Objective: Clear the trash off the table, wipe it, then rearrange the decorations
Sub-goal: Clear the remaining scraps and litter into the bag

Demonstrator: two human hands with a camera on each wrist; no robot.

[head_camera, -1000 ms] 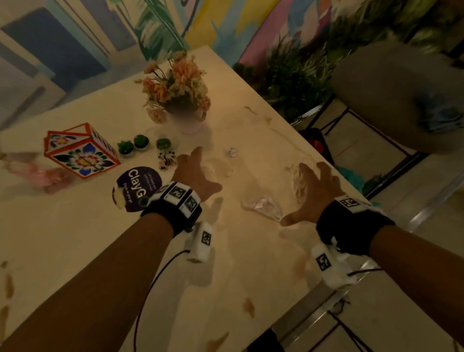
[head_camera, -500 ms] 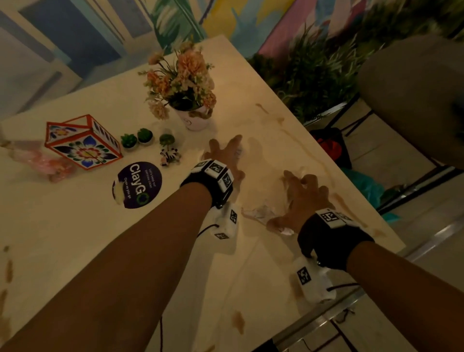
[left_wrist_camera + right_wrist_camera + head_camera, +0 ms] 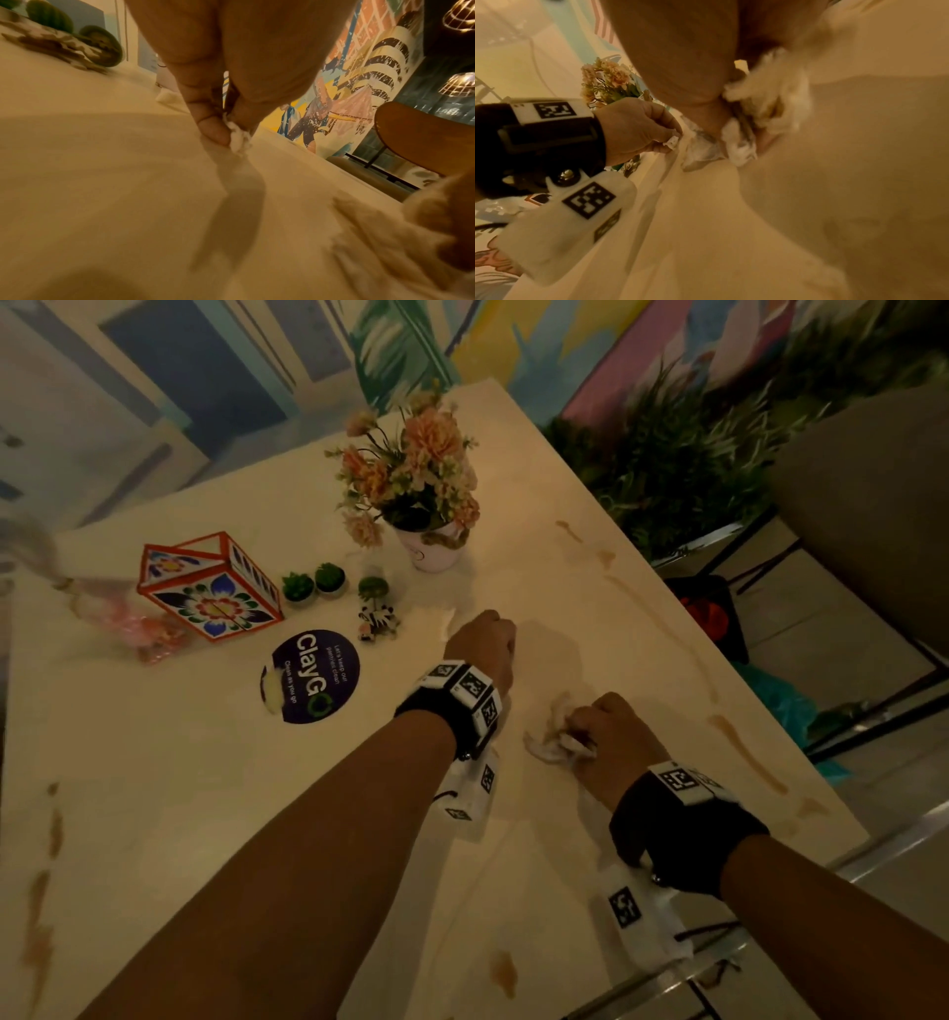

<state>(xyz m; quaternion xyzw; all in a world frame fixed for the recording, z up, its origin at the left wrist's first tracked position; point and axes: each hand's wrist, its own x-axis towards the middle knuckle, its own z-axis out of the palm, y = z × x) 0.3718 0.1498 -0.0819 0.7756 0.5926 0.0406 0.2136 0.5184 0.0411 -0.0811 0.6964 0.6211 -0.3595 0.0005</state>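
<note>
My left hand [image 3: 485,642] is fisted on the pale table [image 3: 154,788] near its middle, and its thumb and fingers pinch a small white scrap [image 3: 239,140]. Just to its right, my right hand [image 3: 611,731] is curled round a crumpled clear-and-white wrapper [image 3: 552,737], which bulges out past the fingers [image 3: 765,105]. Another small pale scrap [image 3: 448,619] lies just left of my left fist. Brown smears [image 3: 744,752] run along the table's right side.
Decorations stand at the back: a flower pot [image 3: 416,490], a floral lantern box [image 3: 210,588], small green plants [image 3: 313,582], a zebra figure [image 3: 377,618], a round ClayGo sticker [image 3: 313,677]. Pink plastic [image 3: 128,618] lies far left. The table edge [image 3: 719,958] runs near my right wrist.
Both hands reached forward with fingers spread, then closed. The left now pinches a small scrap and the right has gathered the clear wrapper into its fist.
</note>
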